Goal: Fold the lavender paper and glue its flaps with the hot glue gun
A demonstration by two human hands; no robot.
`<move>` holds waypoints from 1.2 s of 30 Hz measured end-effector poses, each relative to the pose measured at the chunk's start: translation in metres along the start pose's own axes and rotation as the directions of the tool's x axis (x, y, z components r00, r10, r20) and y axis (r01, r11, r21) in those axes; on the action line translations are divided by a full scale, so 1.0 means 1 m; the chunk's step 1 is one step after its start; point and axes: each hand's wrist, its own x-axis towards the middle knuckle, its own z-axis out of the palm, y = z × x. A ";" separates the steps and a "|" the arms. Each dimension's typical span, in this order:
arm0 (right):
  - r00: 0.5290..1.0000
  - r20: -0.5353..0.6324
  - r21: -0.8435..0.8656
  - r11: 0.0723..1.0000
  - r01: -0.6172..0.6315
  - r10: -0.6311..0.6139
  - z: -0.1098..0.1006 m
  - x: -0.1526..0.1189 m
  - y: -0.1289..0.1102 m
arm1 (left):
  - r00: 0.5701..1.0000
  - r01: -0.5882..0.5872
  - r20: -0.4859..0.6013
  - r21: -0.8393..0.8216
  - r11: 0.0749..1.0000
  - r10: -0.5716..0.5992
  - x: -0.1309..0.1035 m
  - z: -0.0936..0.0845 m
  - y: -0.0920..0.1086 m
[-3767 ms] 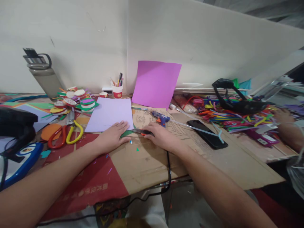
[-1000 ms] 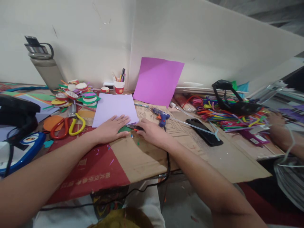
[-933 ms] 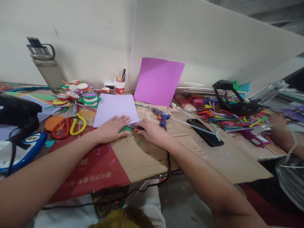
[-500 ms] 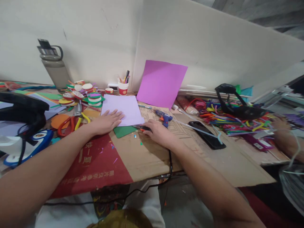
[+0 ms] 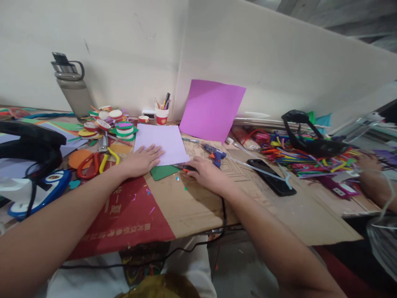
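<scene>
My left hand (image 5: 144,160) lies flat, fingers stretched out, on the lower left part of a light purple sheet of paper (image 5: 164,140). Under the sheet's front edge, a piece of green paper (image 5: 163,172) sticks out. The fingers of my right hand (image 5: 203,171) are curled around what look like scissors (image 5: 187,167) with black and orange-red handles, at the sheet's lower right corner. Their blades are mostly hidden. Just beyond that hand lies a blue glue gun (image 5: 218,156) with an orange part.
Pliers (image 5: 105,160) with red and yellow handles lie left. Decorated paper-cup pieces (image 5: 107,122), a pen cup (image 5: 161,116) and a bottle (image 5: 74,91) stand behind. A magenta sheet (image 5: 212,109) leans on the wall. Right are a phone (image 5: 271,178), pipe cleaners (image 5: 297,155) and another person's hand (image 5: 369,161).
Both hands keep nearly the same places on the paper and at its corner. The whole view has shifted slightly.
</scene>
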 end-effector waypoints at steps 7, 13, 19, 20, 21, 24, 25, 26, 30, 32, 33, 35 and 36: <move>1.000 -0.010 -0.035 0.999 0.003 -0.004 0.006 0.004 0.001 | 1.000 -0.005 0.000 0.007 1.000 0.005 0.001 0.002 -0.003; 1.000 -0.012 -0.044 0.999 0.021 -0.022 0.006 0.004 0.004 | 1.000 -0.009 0.001 0.026 1.000 0.009 0.001 0.002 -0.002; 1.000 -0.022 -0.039 0.999 0.010 -0.011 0.005 0.005 -0.002 | 1.000 0.004 0.012 0.048 0.999 -0.005 0.002 0.001 -0.002; 1.000 -0.027 -0.036 0.999 0.015 -0.016 0.005 0.005 -0.002 | 1.000 0.005 0.011 0.047 0.999 -0.006 0.002 0.001 -0.002; 0.999 -0.030 -0.032 0.999 0.018 -0.019 0.005 0.005 -0.002 | 1.000 0.005 0.009 0.046 0.999 -0.006 0.002 0.001 -0.002; 1.000 -0.026 -0.022 1.000 0.013 -0.014 0.005 0.004 -0.002 | 1.000 0.000 0.007 0.041 0.999 -0.001 0.003 0.003 -0.004; 1.000 -0.025 -0.023 1.000 0.011 -0.012 0.005 0.004 -0.003 | 1.000 0.000 0.007 0.043 0.999 0.000 0.004 0.003 -0.004; 1.000 -0.024 -0.027 1.000 0.012 -0.012 0.005 0.004 -0.003 | 1.000 -0.002 0.007 0.047 0.999 0.001 0.004 0.004 -0.005; 0.999 -0.021 -0.047 0.999 0.026 -0.027 0.007 0.006 -0.006 | 1.000 -0.006 0.000 0.064 0.998 0.006 0.004 0.004 -0.005; 0.999 -0.016 -0.048 0.998 0.031 -0.032 0.007 0.006 -0.007 | 1.000 -0.004 0.002 0.066 0.998 0.004 0.003 0.003 -0.004; 0.999 -0.013 -0.048 0.998 0.029 -0.030 0.007 0.006 -0.007 | 1.000 -0.003 0.006 0.067 0.998 0.003 0.003 0.003 -0.003; 1.000 -0.005 -0.055 0.998 0.021 -0.021 0.008 0.006 -0.007 | 1.000 -0.002 0.013 0.067 0.998 0.001 0.002 0.001 -0.002; 1.000 -0.003 -0.063 0.998 0.016 -0.016 0.008 0.006 -0.007 | 1.000 -0.001 0.014 0.066 0.998 0.000 0.002 0.001 -0.001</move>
